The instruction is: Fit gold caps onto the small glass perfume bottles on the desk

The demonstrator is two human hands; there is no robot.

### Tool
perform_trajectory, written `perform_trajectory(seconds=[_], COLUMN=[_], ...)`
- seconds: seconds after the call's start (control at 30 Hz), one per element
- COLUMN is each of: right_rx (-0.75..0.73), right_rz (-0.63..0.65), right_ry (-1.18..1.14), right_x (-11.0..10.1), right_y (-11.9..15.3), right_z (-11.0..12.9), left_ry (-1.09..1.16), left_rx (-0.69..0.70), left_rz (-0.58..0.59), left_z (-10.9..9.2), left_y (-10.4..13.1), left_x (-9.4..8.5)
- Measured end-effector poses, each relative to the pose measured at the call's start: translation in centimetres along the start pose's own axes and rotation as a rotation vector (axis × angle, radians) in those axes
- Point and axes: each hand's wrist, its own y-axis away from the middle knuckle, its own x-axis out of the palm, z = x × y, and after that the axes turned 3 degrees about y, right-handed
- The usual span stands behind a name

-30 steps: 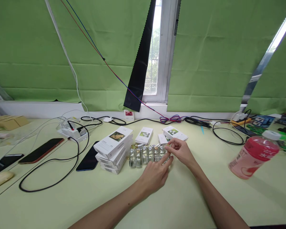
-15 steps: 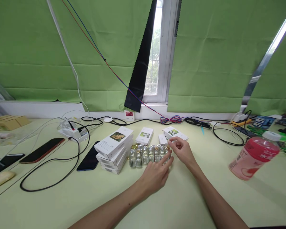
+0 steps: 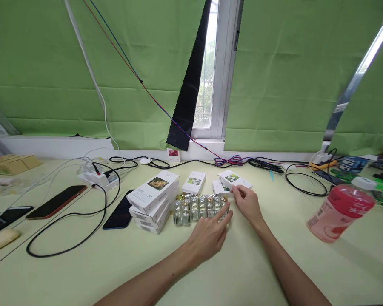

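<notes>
Small clear glass bottles (image 3: 202, 209) with gold and silver tops stand close together in a row. My left hand (image 3: 207, 238) is open, its fingers stretched against the right end of that row. Behind the bottles, two white boxes with flower pictures overlap: a lower box (image 3: 217, 188) and an upper box (image 3: 235, 177). My right hand (image 3: 249, 206) has thumb and forefinger pinched at the near edge of the upper box; its other fingers are curled. To the left of the bottles, several white boxes (image 3: 153, 191) are stacked unevenly. Another white box (image 3: 194, 182) lies flat behind the row.
A pink drink bottle (image 3: 341, 210) stands at the right. Left of the stack lie a dark phone (image 3: 118, 212), a looped black cable (image 3: 67, 212) and a power strip (image 3: 98, 176). More cables (image 3: 264, 164) run along the back, below the green blinds (image 3: 306, 85).
My right hand has shifted a little right, from beside the bottle tops to the boxes' edge. More of the lower box and its picture shows. My left hand stays on the bottles.
</notes>
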Motion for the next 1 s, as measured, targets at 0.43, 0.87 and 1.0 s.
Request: perform_trajectory(seconds=[0.43,0.87,1.0], right_rx=[-0.025,-0.126,-0.195], right_rz=[0.001,-0.266,-0.031], right_ry=[0.048,0.158,0.256], right_x=[0.0,-0.6,0.0], right_y=[-0.2,-0.9,-3.2], right_z=[-0.2,2.1,4.7], left_ry=[0.155,0.154,0.167], left_rx=[0.29,0.358,0.357], left_rz=[-0.142,-0.023,-0.014], left_z=[0.2,0.3,0.3], left_y=[0.4,0.5,0.5], left_x=[0.4,0.8,0.9])
